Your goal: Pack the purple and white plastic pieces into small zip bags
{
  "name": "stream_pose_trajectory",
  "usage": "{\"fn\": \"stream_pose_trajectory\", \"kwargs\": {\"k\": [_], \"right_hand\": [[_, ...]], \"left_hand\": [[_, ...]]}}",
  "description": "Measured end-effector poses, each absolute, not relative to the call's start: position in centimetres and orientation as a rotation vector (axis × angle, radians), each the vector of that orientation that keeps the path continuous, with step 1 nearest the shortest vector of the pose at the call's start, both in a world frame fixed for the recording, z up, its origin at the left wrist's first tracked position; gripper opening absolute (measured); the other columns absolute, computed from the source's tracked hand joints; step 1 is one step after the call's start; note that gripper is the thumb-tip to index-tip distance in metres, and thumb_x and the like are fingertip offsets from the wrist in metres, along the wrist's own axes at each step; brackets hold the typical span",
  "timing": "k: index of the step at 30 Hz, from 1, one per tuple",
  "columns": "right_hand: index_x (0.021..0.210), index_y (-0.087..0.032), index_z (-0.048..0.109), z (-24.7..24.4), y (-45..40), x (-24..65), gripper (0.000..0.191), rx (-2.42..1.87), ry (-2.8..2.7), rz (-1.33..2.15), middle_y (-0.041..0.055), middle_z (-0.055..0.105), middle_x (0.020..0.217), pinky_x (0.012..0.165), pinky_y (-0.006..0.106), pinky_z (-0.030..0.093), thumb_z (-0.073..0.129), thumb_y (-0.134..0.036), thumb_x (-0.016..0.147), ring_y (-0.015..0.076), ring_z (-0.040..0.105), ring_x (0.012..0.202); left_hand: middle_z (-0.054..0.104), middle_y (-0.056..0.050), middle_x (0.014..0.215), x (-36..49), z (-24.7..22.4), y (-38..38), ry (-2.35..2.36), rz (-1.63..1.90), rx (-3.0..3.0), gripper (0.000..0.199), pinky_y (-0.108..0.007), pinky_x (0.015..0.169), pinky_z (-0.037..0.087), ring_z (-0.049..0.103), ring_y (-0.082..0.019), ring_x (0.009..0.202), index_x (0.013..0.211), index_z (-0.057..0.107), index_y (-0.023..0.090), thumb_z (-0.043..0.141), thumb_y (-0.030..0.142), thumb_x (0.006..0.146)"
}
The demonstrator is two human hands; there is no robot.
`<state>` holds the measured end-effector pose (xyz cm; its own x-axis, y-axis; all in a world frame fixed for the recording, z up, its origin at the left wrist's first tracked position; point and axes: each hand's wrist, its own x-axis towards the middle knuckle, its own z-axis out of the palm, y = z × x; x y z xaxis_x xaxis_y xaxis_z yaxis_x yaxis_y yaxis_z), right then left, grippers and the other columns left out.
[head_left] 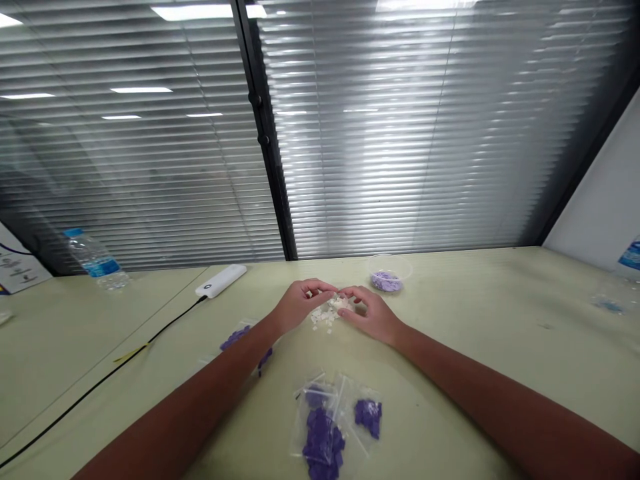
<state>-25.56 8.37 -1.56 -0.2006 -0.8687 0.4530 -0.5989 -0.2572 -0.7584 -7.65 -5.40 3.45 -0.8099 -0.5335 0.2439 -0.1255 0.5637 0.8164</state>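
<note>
My left hand (pixel 300 305) and my right hand (pixel 373 315) lie on the pale green table (pixel 450 313), fingers curled inward and tips almost meeting. Between them is a loose pile of small white square pieces (pixel 325 315), partly hidden by my fingers. Both hands touch the top of the pile, but I cannot tell whether either holds a piece. Nearer me, clear plastic bags of purple pieces (pixel 323 433) lie below my hands. Another bag of purple pieces (pixel 235 337) lies partly under my left forearm.
A clear round tub with purple pieces (pixel 387 280) stands just beyond my hands. Left of it lie a white power bank (pixel 221 280) with a black cable (pixel 150 350) and a water bottle (pixel 95 260). Another bottle (pixel 631 257) stands at the right edge, before window blinds.
</note>
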Motion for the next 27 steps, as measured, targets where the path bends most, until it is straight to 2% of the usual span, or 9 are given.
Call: {"fn": "stream_pose_trajectory", "kwargs": {"k": [4, 8, 11, 14, 16, 19, 22, 27], "right_hand": [[0.122, -0.027, 0.066, -1.6, 8.4, -25.6, 0.038, -1.797, 1.716, -1.441, 0.0057, 0.065, 0.117, 0.085, 0.032, 0.052, 0.069, -0.043, 0.088, 0.0212, 0.062, 0.106], [0.123, -0.027, 0.066, -1.6, 8.4, -25.6, 0.039, -1.767, 1.706, -1.437, 0.0057, 0.065, 0.119, 0.086, 0.032, 0.052, 0.069, -0.044, 0.088, 0.0218, 0.061, 0.109], [0.121, -0.027, 0.066, -1.6, 8.3, -25.7, 0.037, -1.739, 1.715, -1.439, 0.0052, 0.066, 0.119, 0.087, 0.033, 0.051, 0.068, -0.044, 0.088, 0.0217, 0.062, 0.107], [0.115, -0.026, 0.066, -1.6, 8.1, -25.9, 0.03, -1.761, 1.729, -1.484, 0.0036, 0.067, 0.114, 0.094, 0.035, 0.047, 0.068, -0.04, 0.089, 0.0211, 0.062, 0.105], [0.11, -0.024, 0.066, -1.6, 8.0, -25.9, 0.025, -1.78, 1.736, -1.508, 0.0027, 0.068, 0.109, 0.096, 0.035, 0.045, 0.067, -0.039, 0.089, 0.0208, 0.062, 0.103], [0.104, -0.022, 0.066, -1.6, 8.0, -25.7, 0.023, -1.788, 1.753, -1.422, 0.0023, 0.068, 0.099, 0.089, 0.034, 0.046, 0.064, -0.042, 0.092, 0.0205, 0.061, 0.095], [0.1, -0.021, 0.068, -1.7, 8.0, -25.7, 0.024, -1.815, 1.762, -1.305, 0.0026, 0.068, 0.094, 0.082, 0.032, 0.045, 0.064, -0.043, 0.092, 0.0205, 0.061, 0.089], [0.106, -0.023, 0.068, -1.8, 7.9, -25.8, 0.024, -1.857, 1.66, -1.259, 0.0025, 0.069, 0.098, 0.079, 0.03, 0.045, 0.061, -0.043, 0.095, 0.02, 0.061, 0.089]], "left_hand": [[0.069, -0.005, 0.093, -7.7, 3.5, -5.0, -2.423, -0.958, 0.41, 0.035, -0.025, 0.064, 0.041, 0.055, -0.014, 0.073, 0.112, 0.079, 0.024, 0.062, 0.049, 0.094], [0.067, -0.005, 0.098, -7.6, 3.4, -5.4, -2.377, -0.976, 0.431, 0.038, -0.026, 0.07, 0.044, 0.058, -0.016, 0.081, 0.121, 0.076, 0.026, 0.056, 0.048, 0.097], [0.069, -0.004, 0.098, -7.3, 3.2, -6.4, -2.353, -1.0, 0.538, 0.038, -0.026, 0.069, 0.044, 0.057, -0.016, 0.078, 0.115, 0.077, 0.024, 0.059, 0.05, 0.094], [0.066, -0.002, 0.087, -6.7, 3.1, -8.0, -2.432, -1.014, 0.632, 0.036, -0.025, 0.064, 0.041, 0.052, -0.014, 0.069, 0.108, 0.077, 0.021, 0.064, 0.05, 0.089], [0.063, -0.001, 0.082, -6.0, 3.2, -9.2, -2.565, -1.063, 0.614, 0.036, -0.025, 0.064, 0.041, 0.052, -0.014, 0.071, 0.105, 0.075, 0.02, 0.068, 0.049, 0.084], [0.064, -0.003, 0.088, -5.0, 3.0, -10.8, -2.777, -1.167, 0.557, 0.047, -0.025, 0.066, 0.043, 0.056, -0.016, 0.075, 0.111, 0.072, 0.02, 0.075, 0.051, 0.077], [0.063, -0.002, 0.089, -4.7, 2.3, -11.5, -2.821, -1.17, 0.561, 0.054, -0.025, 0.067, 0.043, 0.054, -0.016, 0.076, 0.109, 0.071, 0.02, 0.082, 0.054, 0.069], [0.059, -0.002, 0.085, -5.3, 0.9, -11.0, -2.754, -1.039, 0.59, 0.044, -0.025, 0.067, 0.04, 0.05, -0.016, 0.075, 0.093, 0.07, 0.019, 0.077, 0.058, 0.075]]}}
